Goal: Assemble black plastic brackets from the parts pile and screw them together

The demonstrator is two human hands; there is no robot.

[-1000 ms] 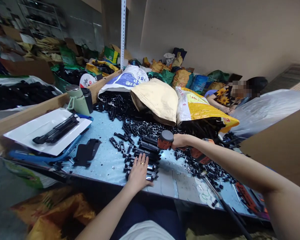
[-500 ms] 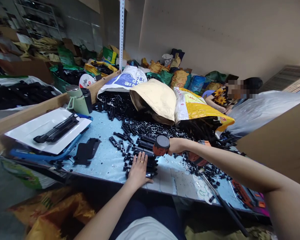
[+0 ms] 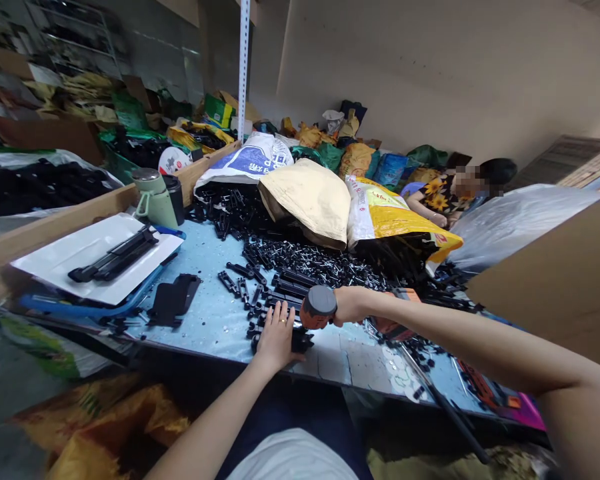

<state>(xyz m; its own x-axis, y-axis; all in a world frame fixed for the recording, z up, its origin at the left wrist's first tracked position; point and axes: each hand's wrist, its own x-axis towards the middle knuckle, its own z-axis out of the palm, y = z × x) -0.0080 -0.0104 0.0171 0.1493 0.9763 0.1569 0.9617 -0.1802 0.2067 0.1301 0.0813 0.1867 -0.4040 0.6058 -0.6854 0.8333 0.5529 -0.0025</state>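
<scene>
Head view: black bars are lined up near, pressed by the spread left hand; at their right ends a power driver is clasped by the right hand. How many are done cannot be told; far small pieces are heaped loose.

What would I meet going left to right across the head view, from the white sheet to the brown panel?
White sheet, flat black piece, left hand, power tool's round grey head, right hand, black-handled rod, brown panel.
</scene>
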